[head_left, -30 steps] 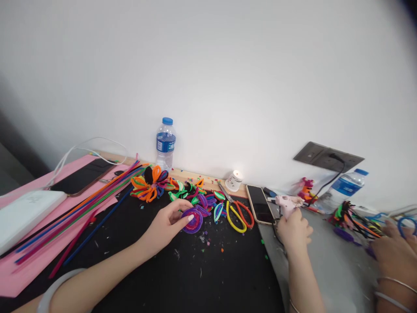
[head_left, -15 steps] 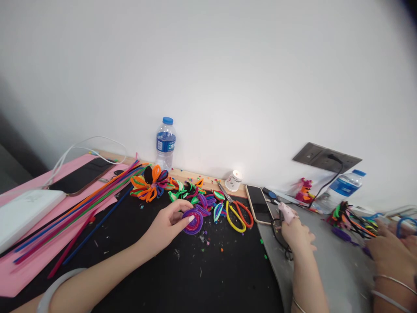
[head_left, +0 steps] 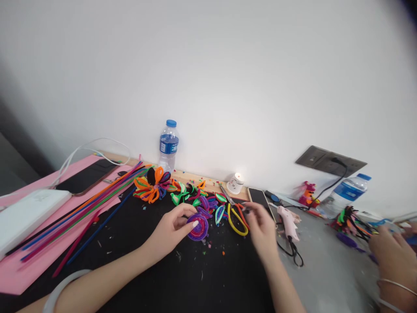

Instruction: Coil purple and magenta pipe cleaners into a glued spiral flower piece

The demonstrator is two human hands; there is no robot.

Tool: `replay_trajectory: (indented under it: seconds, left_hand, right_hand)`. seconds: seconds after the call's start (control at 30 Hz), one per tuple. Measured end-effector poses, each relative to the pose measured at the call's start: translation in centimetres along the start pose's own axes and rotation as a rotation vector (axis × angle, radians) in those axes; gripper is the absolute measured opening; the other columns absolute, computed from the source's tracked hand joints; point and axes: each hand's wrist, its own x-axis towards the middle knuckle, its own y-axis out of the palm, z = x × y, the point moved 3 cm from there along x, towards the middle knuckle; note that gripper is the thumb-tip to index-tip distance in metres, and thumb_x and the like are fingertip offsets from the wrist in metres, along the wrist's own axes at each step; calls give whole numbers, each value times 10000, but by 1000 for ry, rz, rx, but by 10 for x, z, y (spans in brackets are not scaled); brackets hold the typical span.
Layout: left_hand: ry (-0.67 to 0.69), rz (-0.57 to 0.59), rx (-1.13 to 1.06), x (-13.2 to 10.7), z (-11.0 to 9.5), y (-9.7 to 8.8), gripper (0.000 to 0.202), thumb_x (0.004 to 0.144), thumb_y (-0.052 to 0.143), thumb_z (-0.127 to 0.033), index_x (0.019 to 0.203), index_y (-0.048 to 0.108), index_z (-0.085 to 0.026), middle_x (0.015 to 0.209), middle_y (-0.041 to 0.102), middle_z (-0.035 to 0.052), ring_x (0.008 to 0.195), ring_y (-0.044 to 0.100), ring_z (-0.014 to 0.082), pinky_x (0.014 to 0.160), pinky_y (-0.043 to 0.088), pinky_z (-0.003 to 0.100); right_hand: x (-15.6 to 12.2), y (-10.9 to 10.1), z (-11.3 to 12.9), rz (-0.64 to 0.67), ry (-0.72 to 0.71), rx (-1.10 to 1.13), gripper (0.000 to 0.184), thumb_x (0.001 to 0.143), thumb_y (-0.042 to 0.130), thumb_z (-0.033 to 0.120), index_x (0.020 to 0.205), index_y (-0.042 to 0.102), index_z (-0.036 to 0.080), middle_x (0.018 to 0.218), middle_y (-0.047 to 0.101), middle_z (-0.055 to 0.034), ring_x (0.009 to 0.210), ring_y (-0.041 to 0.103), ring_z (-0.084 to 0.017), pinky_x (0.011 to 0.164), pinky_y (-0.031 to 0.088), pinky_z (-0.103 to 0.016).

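My left hand is closed on a flat purple and red pipe cleaner coil, its thumb pressed on top. Purple pipe cleaner loops adjoin the coil's upper edge. My right hand is beside the scissors, which have one yellow and one red-orange handle. Its thumb and finger look slightly apart, and I see nothing between them. Further right, a pink glue gun lies on the grey surface with its black cord looped below. Green and white pipe cleaner leaves sit between the coil and the scissors.
An orange pipe cleaner flower, a water bottle and a paper cup stand along the wall. Long pipe cleaners and a white box lie left. A phone is behind my right hand; another person's hand works far right.
My right hand has let go of the glue gun and moved left to the scissors. My left hand still holds the coil. The view has shifted slightly.
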Motion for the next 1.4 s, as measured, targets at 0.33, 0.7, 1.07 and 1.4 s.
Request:
replay_trajectory:
  seconds: [0.33,0.7,1.07,1.4]
  left_hand:
    - [38,74,97,-4,-5,7,157,805,576,-249,950,563,-190,876,613,16,797,620,156,694,497,238]
    - [55,113,187,-4,-5,11,138,822,549,-250,941,582,-189,853,640,22,757,614,162,670,493,246]
    - [47,121,169,-4,-7,10,148,812,557,-251,938,595,-185,861,653,26,769,622,165,684,503,248]
    - [38,114,157,-4,-9,11,154,804,565,-255,937,598,-187,851,662,27,762,628,169,676,506,249]
  right_hand:
    - [-41,81,32,490,91,385,150,835,532,284,733,522,174,592,400,53,501,366,-84,471,296,-204]
    - [-43,78,33,504,99,405,192,852,509,317,724,496,174,603,394,45,516,335,-87,476,279,-213]
    - [-44,78,29,500,72,348,141,844,498,267,739,510,175,608,381,48,516,330,-91,483,277,-213]
    - [-44,78,31,493,59,334,149,844,501,274,729,509,180,606,398,44,513,343,-93,482,288,-213]
